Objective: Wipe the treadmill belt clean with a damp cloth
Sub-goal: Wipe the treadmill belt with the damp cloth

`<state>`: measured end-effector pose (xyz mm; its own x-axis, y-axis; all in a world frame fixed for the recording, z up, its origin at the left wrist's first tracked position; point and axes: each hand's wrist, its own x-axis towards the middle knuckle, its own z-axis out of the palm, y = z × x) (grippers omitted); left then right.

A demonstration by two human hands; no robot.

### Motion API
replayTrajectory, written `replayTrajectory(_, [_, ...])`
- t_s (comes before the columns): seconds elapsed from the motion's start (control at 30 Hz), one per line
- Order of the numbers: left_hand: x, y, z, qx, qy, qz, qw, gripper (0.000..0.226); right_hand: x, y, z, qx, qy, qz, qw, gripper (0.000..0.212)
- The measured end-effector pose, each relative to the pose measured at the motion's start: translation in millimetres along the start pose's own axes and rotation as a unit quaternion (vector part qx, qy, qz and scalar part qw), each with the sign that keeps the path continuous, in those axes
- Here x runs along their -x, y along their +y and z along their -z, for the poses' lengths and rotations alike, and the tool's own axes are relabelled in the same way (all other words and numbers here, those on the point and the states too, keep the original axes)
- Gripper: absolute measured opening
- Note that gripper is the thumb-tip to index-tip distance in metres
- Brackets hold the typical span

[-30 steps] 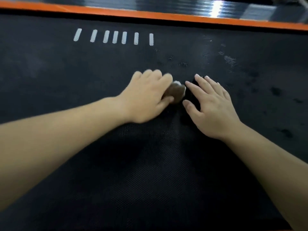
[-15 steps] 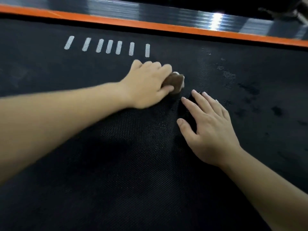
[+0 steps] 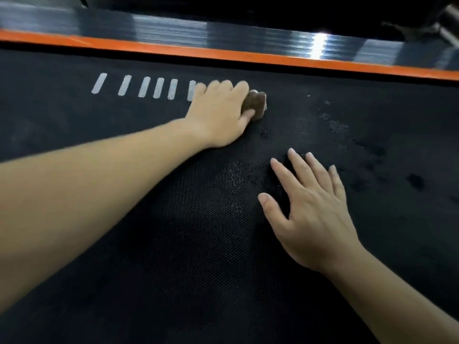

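Black, dimpled rubber fills the view: the belt runs across from side to side. Beyond both hands an orange strip borders its far edge, with a glossy grey rail behind that.

Left of the left hand, a row of short white dashes is printed on the belt. They stand nearly parallel, and the last one is partly covered by that hand's knuckles.

The left hand reaches in on a long bare forearm from the lower left and lies far out on the belt, near the orange strip. Its fingers are curled over the cloth, with the thumb tucked against the cloth's near edge. The hand is slightly blurred.

The cloth is a small brown wad with a pale edge, pressed onto the belt. It sticks out of the left hand on the thumb side, pointing right. The visible part is taller than it is wide, running from the thumb towards the orange strip. Most of it is under the fingers, so I cannot tell its full long axis.

Between the two hands is a dull, damp-looking patch.

The right hand lies palm down on the belt, nearer the person than the left hand and well apart from the cloth. Its fingers are straight and a little spread, and it holds nothing. The fingertips point away, towards the orange strip.

Right of the right hand, dark blots dot the belt.
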<state>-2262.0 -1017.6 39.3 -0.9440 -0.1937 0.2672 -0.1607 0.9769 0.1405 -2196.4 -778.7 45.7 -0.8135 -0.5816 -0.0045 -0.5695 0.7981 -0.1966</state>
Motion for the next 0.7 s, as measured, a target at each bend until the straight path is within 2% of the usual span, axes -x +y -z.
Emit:
replayTrajectory(0.07, [-28, -7, -1, -0.033, -0.025, 0.070, 0.997, 0.041, 1, 0, -1, 0.002, 0.000, 0.001, 1.000, 0.074])
replayTrajectory(0.17, [-49, -9, -1, -0.001, -0.043, 0.152, 0.987, 0.043, 2, 1, -1, 0.001, 0.001, 0.003, 1.000, 0.073])
replayTrajectory(0.23, [-33, 3, -1, 0.017, -0.038, 0.135, 0.990, 0.042, 2, 1, 0, 0.002, -0.003, 0.002, 1.000, 0.074])
replayTrajectory(0.37, [29, 35, -6, 0.025, 0.029, -0.036, 0.999, 0.036, 0, -1, 2, 0.001, -0.007, 0.000, 1.000, 0.075])
replayTrajectory(0.4, [23, 33, -5, 0.018, 0.024, -0.045, 0.999, 0.037, 0, -1, 1, 0.001, -0.004, -0.002, 1.000, 0.075])
replayTrajectory(0.5, [-34, 12, -5, -0.053, -0.028, 0.049, 0.997, 0.044, 2, 0, -2, 0.005, 0.004, 0.005, 1.000, 0.073])
replayTrajectory(0.57, [-63, 0, -5, -0.041, -0.056, 0.107, 0.992, 0.046, 1, 1, -2, 0.003, 0.007, 0.007, 1.000, 0.073])
replayTrajectory(0.63, [-65, 4, -10, -0.020, -0.057, 0.106, 0.993, 0.044, 2, 1, -1, 0.000, 0.008, 0.008, 1.000, 0.074])
replayTrajectory(0.7, [-43, 15, -6, 0.016, -0.052, 0.062, 0.997, 0.042, 2, 1, 0, -0.010, 0.012, 0.005, 1.000, 0.074])
